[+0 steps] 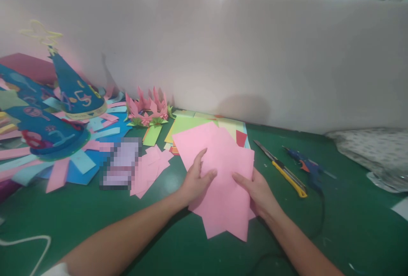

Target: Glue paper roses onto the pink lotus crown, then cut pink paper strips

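A stack of pink paper sheets (219,169) lies fanned out on the green table (95,220). My left hand (196,180) rests on the sheets' left side, fingers stretched out and pressing flat on the top sheet. My right hand (256,191) grips the right edge of the pink sheets, thumb on top and fingers curled under. Beneath the pink stack lie green and yellow sheets (191,125) and a red piece (241,138).
A yellow utility knife (283,169) and a blue glue gun (307,169) lie to the right. Pink paper flowers (148,108), small pink squares (149,167), blue cone hats (75,89) and paper strips crowd the left. A white partition (255,55) backs the table.
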{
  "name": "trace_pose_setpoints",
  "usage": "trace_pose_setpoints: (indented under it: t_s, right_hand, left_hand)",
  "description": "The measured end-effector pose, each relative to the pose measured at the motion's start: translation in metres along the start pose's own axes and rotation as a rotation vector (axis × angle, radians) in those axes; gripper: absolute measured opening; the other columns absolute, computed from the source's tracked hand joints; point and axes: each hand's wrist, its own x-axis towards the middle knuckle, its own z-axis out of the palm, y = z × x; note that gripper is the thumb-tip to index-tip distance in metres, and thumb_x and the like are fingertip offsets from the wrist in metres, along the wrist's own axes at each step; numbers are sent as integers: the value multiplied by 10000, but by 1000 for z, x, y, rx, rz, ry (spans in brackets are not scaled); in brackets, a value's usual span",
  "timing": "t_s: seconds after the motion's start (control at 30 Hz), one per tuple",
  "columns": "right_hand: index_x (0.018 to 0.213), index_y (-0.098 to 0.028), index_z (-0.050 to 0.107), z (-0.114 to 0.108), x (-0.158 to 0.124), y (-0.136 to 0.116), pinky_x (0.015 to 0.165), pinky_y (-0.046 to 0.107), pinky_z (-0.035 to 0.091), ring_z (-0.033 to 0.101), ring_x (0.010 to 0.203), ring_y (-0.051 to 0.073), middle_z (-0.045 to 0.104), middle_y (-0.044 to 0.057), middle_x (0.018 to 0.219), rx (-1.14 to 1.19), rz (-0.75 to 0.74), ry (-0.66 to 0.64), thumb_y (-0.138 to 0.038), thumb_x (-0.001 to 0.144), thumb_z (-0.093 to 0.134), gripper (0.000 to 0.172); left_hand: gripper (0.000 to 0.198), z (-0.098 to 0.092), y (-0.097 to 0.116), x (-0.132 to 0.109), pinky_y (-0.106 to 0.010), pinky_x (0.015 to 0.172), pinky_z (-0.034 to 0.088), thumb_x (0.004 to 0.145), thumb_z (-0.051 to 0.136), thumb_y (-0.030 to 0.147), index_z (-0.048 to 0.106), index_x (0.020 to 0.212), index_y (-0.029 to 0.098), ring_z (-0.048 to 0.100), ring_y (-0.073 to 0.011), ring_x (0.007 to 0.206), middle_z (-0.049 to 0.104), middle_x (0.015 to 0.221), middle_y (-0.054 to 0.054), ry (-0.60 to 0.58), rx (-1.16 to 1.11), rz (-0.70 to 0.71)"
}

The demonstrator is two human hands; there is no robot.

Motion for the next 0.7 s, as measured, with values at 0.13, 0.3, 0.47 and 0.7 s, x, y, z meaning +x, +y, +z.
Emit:
trace_pose_setpoints:
  t_s: [0.13,0.3,0.47,0.7]
  right_hand:
    - [1265,-194,473,1,-1,-1,740,422,546,653,934,309,656,133,1134,-10,-17,-14,-381,624,786,738]
    - [1354,-219,357,-5,6,9,877,450,493,592,1074,297,598,141,1226,-92,-104,-23,-426,693,726,785]
    - [1440,-245,214,-15,13,19,1051,478,340,385,1297,266,338,140,1456,-527,-478,49,-458,801,595,774]
    - [1291,-280,511,-10,8,18,1100,491,261,317,1343,231,439,36,1411,-1116,-753,-233,-315,928,393,384]
  left_hand:
    - [605,-3,9,0,-439,1073,309,845,532,246,299,1403,252,438,-224,1265,460,1386,-81,-90,178,88]
    - [297,-9,8,7,-457,1113,245,869,452,195,618,1114,221,558,-187,1107,638,1178,-35,-89,446,171]
    - [313,-23,1,18,-407,1024,382,866,427,153,584,1136,151,531,-209,1128,612,1183,-93,32,630,133]
    - [274,-26,-5,20,-364,955,430,866,423,131,580,1090,130,550,-206,1058,617,1115,-107,-33,763,184]
